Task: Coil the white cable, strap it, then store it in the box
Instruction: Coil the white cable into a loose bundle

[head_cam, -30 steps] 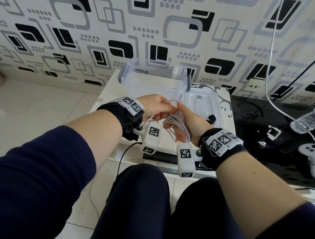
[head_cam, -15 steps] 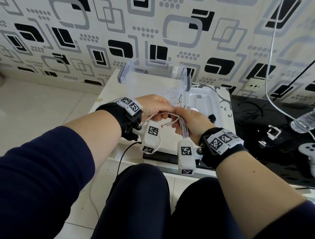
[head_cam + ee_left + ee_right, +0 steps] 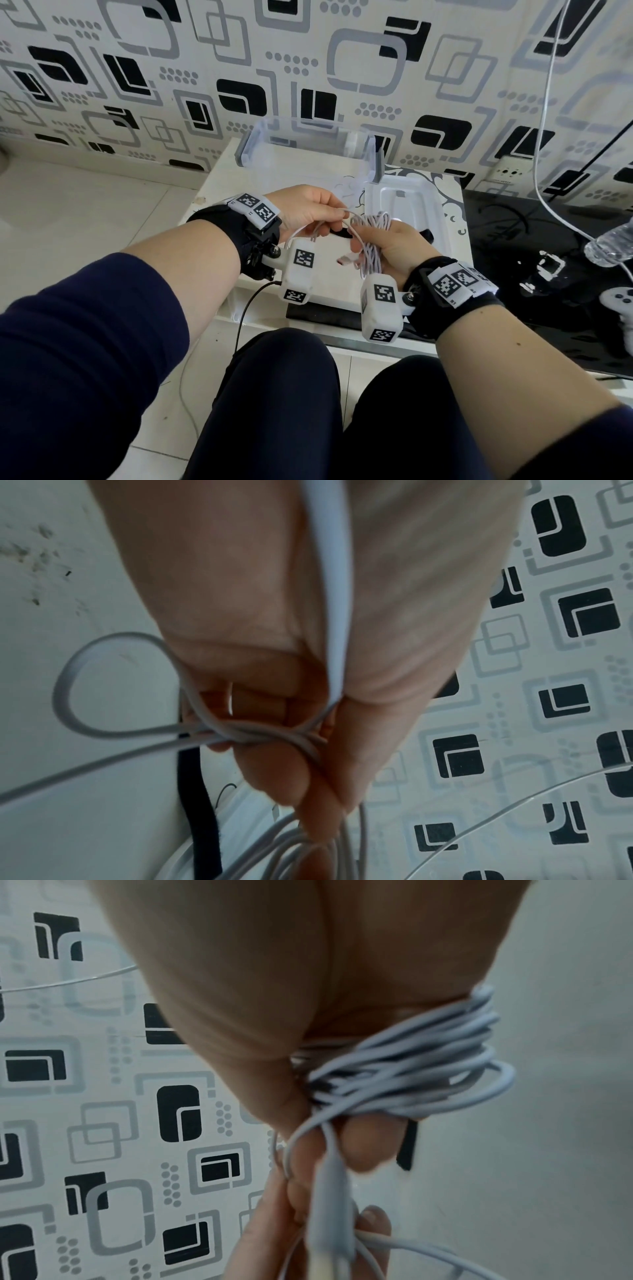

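White cable (image 3: 371, 240) is wound in many loops around the fingers of the right hand (image 3: 394, 246). That hand is curled shut around the loops, and the bundle sits across the fingers, as the right wrist view (image 3: 411, 1064) shows. A short loose end with a plug (image 3: 346, 261) hangs down on the left side of the bundle.

The left hand (image 3: 308, 210) is just left of the bundle, nearly touching the right hand. Its thumb and fingers are pinched on a piece of the same cable. In the left wrist view the cable (image 3: 240, 731) crosses between the fingertips, and one small loop sticks out to the side.

Both hands are held up in the air above the white worktop (image 3: 219, 178), in front of the person's knees. The cable does not touch the worktop.

The box (image 3: 308, 147) is clear plastic with grey clips. It stands open on the worktop, behind the bundle and near the wall. Its lid (image 3: 400, 202) lies flat on the worktop, behind the bundle and right of the box.

A black strap (image 3: 339, 235) lies on the worktop under the hands, just below the bundle. It also shows in the left wrist view (image 3: 198, 804). Neither hand touches it.
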